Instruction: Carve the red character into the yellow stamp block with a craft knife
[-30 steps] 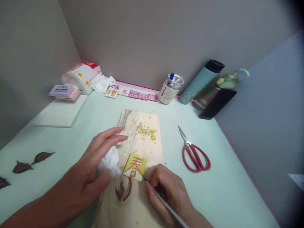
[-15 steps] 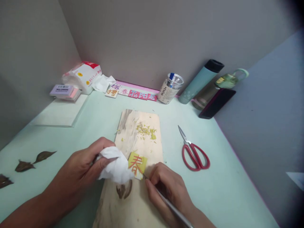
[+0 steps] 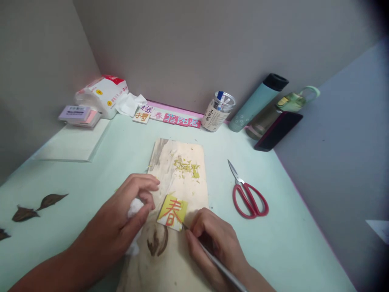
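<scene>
A small yellow tile [image 3: 173, 212] with a red-orange carved character lies on the wooden board [image 3: 164, 170]. White shows along its lower edge. My right hand [image 3: 212, 239] grips a slim metal carving knife [image 3: 223, 269] like a pen, and its tip is at the tile's lower right corner. To the left of the tile, my left hand [image 3: 121, 219] has a crumpled white tissue [image 3: 135, 207] tucked under its palm and thumb. Its fingers are bent and apart from the tile. Yellow-green shavings [image 3: 187, 165] are scattered on the upper part of the board.
Red-handled scissors [image 3: 249, 198] lie right of the board. Along the back stand a tissue pack [image 3: 103, 95], character tiles [image 3: 176, 119], a clear jar [image 3: 217, 113], two bottles [image 3: 258, 103] [image 3: 291, 103] and a phone [image 3: 278, 132]. Dry leaves [image 3: 26, 213] lie at left.
My left hand has drawn the tissue back from the tile into its palm, and its fingers have loosened and reached forward. More of the tile's left side shows. My right hand has hardly moved.
</scene>
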Available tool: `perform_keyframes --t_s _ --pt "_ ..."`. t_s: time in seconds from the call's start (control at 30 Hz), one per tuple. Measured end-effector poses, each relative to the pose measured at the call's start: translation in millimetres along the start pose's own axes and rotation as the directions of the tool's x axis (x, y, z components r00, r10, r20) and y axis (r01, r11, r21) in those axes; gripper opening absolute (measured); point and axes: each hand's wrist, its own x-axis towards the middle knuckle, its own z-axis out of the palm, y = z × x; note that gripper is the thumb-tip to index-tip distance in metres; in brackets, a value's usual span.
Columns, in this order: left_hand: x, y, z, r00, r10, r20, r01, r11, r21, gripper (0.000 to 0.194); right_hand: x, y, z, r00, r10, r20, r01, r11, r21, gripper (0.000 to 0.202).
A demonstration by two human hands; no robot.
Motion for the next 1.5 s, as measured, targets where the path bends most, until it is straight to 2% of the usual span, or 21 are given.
perform_keyframes --t_s 0.07,0.2,0.3,0.5,0.63,0.8,0.9,1.1,1.27,1.5 --pt "-2 -4 7.4 0.998 0.001 0.062 -0.002 1.000 0.026 0.035 -1 0 0 1.000 0.006 0.008 -0.006 1.000 0.007 0.026" --pt "-10 -12 21.2 0.978 0.066 0.199 -0.099 0.982 0.160 0.086 -5 3 2 1.000 0.020 0.010 -0.020 0.999 0.030 0.025" --pt "-13 -13 27.9 0.965 0.147 0.215 -0.200 0.947 0.252 0.100 -5 2 2 1.000 0.016 0.001 -0.016 0.999 0.032 0.025" --pt "-12 -12 32.3 0.955 0.186 0.230 -0.255 0.913 0.317 0.091 -5 0 3 0.999 0.043 0.018 -0.044 0.998 0.052 0.024" --pt "-15 -16 35.3 0.960 0.184 0.209 -0.244 0.918 0.313 0.083 -7 5 5 0.999 0.016 0.037 -0.017 0.999 0.036 0.026" --pt "-19 -18 38.8 0.969 0.131 0.208 -0.188 0.940 0.285 0.083 -8 7 5 0.999 -0.003 0.041 0.002 0.999 0.039 0.027" --pt "-18 -14 38.1 0.973 0.128 0.192 -0.181 0.939 0.293 0.081 -8 4 4 0.999 0.035 0.041 -0.038 0.998 0.052 0.026" --pt "-12 -6 32.2 0.954 0.231 0.190 -0.287 0.884 0.369 0.064 -9 1 4 0.997 0.066 0.046 -0.067 0.997 0.024 0.024" --pt "-15 -3 39.5 0.971 0.205 0.122 -0.237 0.894 0.382 0.067 -8 0 4 0.996 0.079 0.033 -0.080 0.997 0.023 0.023" --pt "-12 10 41.4 0.957 0.266 0.120 -0.291 0.850 0.438 0.062 -6 -2 4 0.996 0.078 0.032 -0.079 0.996 0.032 0.024"
